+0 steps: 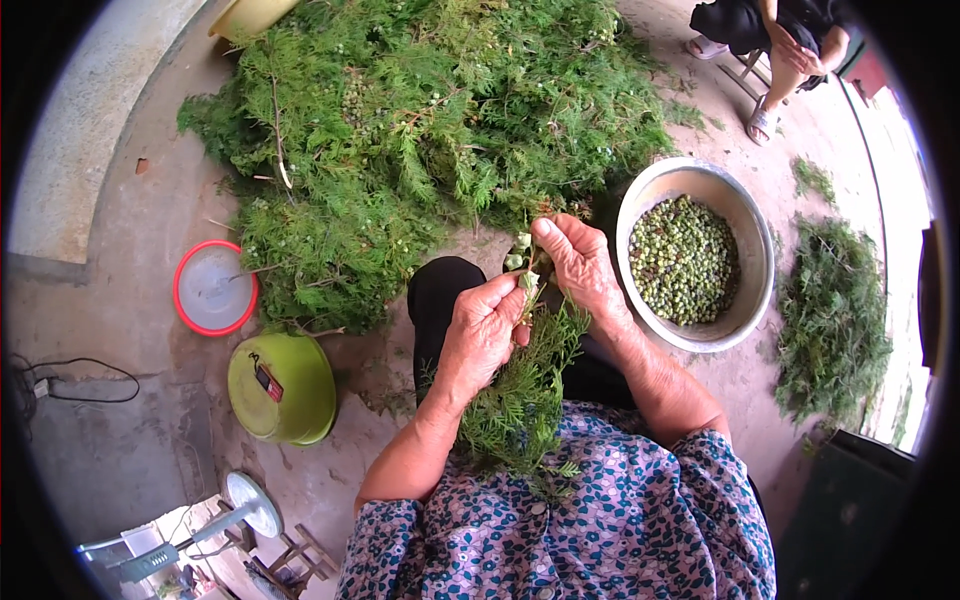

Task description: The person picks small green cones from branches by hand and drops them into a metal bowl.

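A leafy evergreen sprig (520, 385) hangs over my lap, its stem end between my two hands. My left hand (480, 330) is closed around the sprig, thumb pressed on the stem. Just above and to the right, my right hand (580, 262) pinches at pale green seed cones (521, 252) on the same sprig, thumb and forefinger together. To the right of that hand stands a wide metal basin (757, 240), part filled with small round green cones (684, 260). A large heap of cut evergreen branches (430, 130) lies on the ground ahead of me.
At left lie a red-rimmed sieve (181, 290) and an overturned green tub (310, 385) with a small dark-and-red object (267, 382) on it. A smaller branch pile (835, 320) is at right. A seated person (775, 50) is at the far right; a fan (253, 505) stands lower left.
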{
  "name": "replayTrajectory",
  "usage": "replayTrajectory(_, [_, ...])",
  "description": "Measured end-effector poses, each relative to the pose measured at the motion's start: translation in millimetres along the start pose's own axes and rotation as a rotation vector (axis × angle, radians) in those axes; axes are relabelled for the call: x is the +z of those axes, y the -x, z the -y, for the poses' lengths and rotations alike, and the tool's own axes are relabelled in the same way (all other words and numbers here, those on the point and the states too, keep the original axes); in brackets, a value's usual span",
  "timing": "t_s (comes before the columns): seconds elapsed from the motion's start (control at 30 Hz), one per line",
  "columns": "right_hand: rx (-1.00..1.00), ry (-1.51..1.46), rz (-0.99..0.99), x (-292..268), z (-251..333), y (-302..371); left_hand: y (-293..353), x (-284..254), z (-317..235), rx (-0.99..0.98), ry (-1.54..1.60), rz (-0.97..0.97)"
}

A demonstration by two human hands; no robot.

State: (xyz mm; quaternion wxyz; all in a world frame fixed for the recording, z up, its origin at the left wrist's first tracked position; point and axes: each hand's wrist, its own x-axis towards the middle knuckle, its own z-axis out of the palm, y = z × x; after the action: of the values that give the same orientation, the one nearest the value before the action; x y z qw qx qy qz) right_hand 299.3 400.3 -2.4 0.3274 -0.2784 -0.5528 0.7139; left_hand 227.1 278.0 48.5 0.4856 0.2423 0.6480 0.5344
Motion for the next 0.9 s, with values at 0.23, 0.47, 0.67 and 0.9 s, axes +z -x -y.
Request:
replayTrajectory(0.23, [0.517, -0.423, 0.066, -2, 19, 8, 1, -1, 1, 0.021, 0.012, 0.0])
replayTrajectory(0.47, [0.239, -0.317, -0.017, 7, 9, 11, 0, 4, 3, 0.065, -0.048, -0.044])
replayTrajectory(0.67, [0.082, -0.069, -0.026, -8, -6, 9, -3, 11, 7, 0.147, -0.186, -0.019])
replayTrajectory(0.9, [0.524, -0.44, -0.091, -19, 7, 15, -6, 15, 8, 0.069, -0.148, 0.068])
